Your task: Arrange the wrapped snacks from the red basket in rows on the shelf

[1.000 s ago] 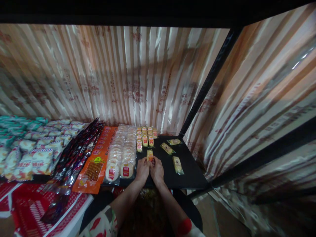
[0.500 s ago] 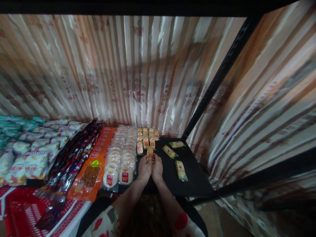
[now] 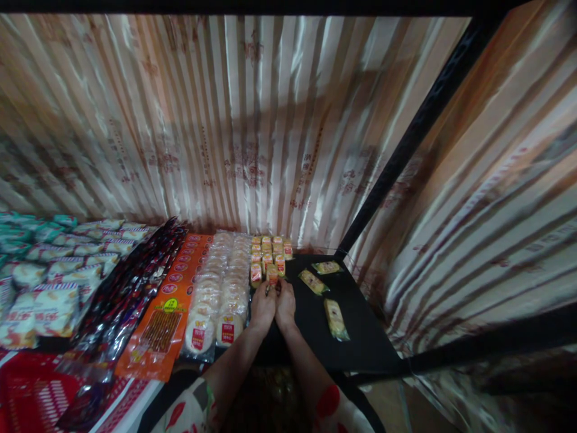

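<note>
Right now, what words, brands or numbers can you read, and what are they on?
No text is legible.
Held yellow packet: too small.
Red label on round crackers: blurred.
Orange pack, yellow circle: too small.
Loose yellow packets: too small.
White bags: blurred.
Curtain characters: too blurred.

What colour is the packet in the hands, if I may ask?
The packet is yellow and orange-red; head view.
</note>
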The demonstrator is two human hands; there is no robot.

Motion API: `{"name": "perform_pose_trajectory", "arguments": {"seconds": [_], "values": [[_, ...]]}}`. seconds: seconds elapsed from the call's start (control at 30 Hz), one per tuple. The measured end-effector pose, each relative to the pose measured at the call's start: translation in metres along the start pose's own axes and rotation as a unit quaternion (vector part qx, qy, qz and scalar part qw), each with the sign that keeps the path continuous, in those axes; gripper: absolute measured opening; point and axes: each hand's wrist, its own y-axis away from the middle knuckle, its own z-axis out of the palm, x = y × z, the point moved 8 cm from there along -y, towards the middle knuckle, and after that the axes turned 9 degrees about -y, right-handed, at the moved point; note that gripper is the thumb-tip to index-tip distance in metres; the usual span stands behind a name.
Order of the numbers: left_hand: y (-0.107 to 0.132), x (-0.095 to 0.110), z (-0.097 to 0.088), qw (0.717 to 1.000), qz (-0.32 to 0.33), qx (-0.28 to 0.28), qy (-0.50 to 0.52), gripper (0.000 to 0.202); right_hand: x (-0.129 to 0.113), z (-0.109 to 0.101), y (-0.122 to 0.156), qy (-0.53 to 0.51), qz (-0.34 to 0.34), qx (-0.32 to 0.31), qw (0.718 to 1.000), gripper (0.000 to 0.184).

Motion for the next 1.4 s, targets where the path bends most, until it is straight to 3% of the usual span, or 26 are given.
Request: {"name": "perform_pose_trajectory", "arguments": {"seconds": [0.37, 0.8, 1.13, 1.4], "values": [[0.007, 0.013, -0.008, 0.998, 0.007, 0.000, -0.064, 0.037, -0.003, 0.004, 0.000, -0.035, 0.006, -0.015, 0.999, 0.032], [0.011, 0.019, -0.001, 0.988, 0.072, 0.009, -0.136, 0.034, -0.001, 0.011, -0.002, 0.044, -0.040, -0.042, 0.997, 0.018], [0.007, 0.018, 0.003, 0.976, 0.102, 0.004, -0.191, 0.038, 0.002, 0.013, -0.005, 0.062, -0.037, -0.028, 0.997, 0.021], [0.020, 0.020, 0.002, 0.975, 0.091, 0.000, -0.203, 0.041, 0.006, 0.006, 0.010, 0.009, -0.027, -0.014, 0.999, 0.038]]}}
